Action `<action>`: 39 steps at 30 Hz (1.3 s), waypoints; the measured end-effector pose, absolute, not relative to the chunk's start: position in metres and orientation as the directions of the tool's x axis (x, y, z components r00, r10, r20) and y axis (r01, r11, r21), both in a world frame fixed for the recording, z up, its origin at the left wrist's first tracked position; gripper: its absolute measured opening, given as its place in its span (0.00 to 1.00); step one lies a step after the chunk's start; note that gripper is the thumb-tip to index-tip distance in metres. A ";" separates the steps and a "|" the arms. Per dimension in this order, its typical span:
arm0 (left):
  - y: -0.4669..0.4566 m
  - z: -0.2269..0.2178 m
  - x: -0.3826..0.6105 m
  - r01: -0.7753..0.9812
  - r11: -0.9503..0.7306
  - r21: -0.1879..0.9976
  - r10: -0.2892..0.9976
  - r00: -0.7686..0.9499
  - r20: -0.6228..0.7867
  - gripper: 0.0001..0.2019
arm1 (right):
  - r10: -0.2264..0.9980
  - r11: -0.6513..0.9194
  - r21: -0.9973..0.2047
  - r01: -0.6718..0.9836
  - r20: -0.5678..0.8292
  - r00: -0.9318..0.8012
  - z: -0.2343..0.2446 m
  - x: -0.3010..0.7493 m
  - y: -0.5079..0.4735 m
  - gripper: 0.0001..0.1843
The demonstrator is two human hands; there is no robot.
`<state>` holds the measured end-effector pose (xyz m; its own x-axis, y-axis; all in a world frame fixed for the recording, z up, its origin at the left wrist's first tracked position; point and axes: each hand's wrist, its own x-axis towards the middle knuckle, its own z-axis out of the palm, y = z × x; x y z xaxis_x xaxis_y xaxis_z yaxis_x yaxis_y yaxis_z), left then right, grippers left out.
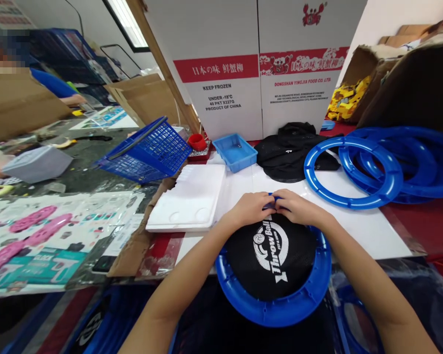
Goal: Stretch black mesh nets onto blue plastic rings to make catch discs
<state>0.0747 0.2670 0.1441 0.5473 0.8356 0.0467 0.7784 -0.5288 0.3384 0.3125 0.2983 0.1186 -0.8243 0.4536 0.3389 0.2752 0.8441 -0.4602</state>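
Observation:
A blue plastic ring [273, 313] with black mesh fabric [239, 255] across it leans at the front edge of the table. White "Throw Ball" lettering, sideways to me, is printed on the mesh. My left hand [250, 208] and my right hand [297, 206] meet at the ring's far edge, fingers closed around rim and fabric. Thumbs and fingertips nearly touch, and they hide that part of the rim. Beyond my hands lies a pile of loose black mesh [280, 156]. To its right, a bare blue ring [354, 201] rests against several more stacked rings [424, 189].
A light-blue tray [238, 155] and a red cup [198, 142] stand behind a white foam block [192, 196]. Left are a blue basket [147, 152] and printed sheets with pink pieces [40, 219]. White cartons [225, 34] wall off the back. A co-worker's blue sleeve [51, 83] shows far left.

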 end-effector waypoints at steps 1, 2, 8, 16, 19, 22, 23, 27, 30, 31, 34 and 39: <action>0.266 0.142 0.071 0.754 -0.536 0.379 0.826 0.561 0.051 0.11 | 0.459 0.840 -0.470 0.272 0.345 -0.819 0.121 0.314 0.298 0.08; 0.265 0.142 0.068 0.723 -0.536 0.435 0.816 0.576 0.047 0.13 | 0.469 0.832 -0.483 0.273 0.349 -0.811 0.125 0.315 0.297 0.09; 0.275 0.143 0.060 0.467 -0.294 0.834 0.851 0.525 0.006 0.14 | 0.579 0.778 -0.472 0.415 0.283 -0.764 0.134 0.324 0.292 0.10; 0.278 0.126 0.070 0.443 -0.196 0.875 0.948 0.313 0.054 0.10 | 0.588 0.781 -0.492 0.385 0.371 -0.719 0.129 0.319 0.295 0.11; 0.279 0.119 0.071 0.477 -0.223 0.850 0.952 0.294 0.084 0.08 | 0.574 0.801 -0.455 0.388 0.401 -0.714 0.123 0.320 0.297 0.14; 0.280 0.115 0.072 0.526 -0.242 0.816 0.953 0.287 0.098 0.08 | 0.585 0.802 -0.401 0.443 0.376 -0.718 0.116 0.318 0.297 0.19; 0.280 0.115 0.073 0.536 -0.249 0.806 0.952 0.289 0.102 0.08 | 0.593 0.798 -0.388 0.461 0.367 -0.717 0.115 0.318 0.297 0.20; 0.279 0.116 0.074 0.551 -0.264 0.792 0.950 0.292 0.113 0.09 | 0.621 0.779 -0.383 0.496 0.359 -0.697 0.111 0.314 0.296 0.23; 0.281 0.117 0.075 0.550 -0.238 0.801 0.957 0.272 0.097 0.08 | 0.625 0.775 -0.394 0.494 0.366 -0.689 0.111 0.313 0.294 0.23; 0.282 0.117 0.075 0.544 -0.226 0.808 0.959 0.268 0.087 0.08 | 0.626 0.774 -0.397 0.493 0.367 -0.688 0.112 0.312 0.294 0.23; 0.287 0.120 0.074 0.514 -0.184 0.838 0.958 0.284 0.035 0.08 | 0.639 0.764 -0.401 0.506 0.357 -0.682 0.115 0.311 0.292 0.23; 0.293 0.127 0.071 0.471 -0.108 0.876 0.941 0.331 -0.062 0.09 | 0.665 0.740 -0.417 0.528 0.335 -0.667 0.120 0.308 0.289 0.24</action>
<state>0.0706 0.2933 0.1269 0.3313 0.9415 -0.0625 0.4710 -0.1076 0.8756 0.3077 0.2891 0.1202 -0.6674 0.6653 0.3347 0.5279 0.7396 -0.4174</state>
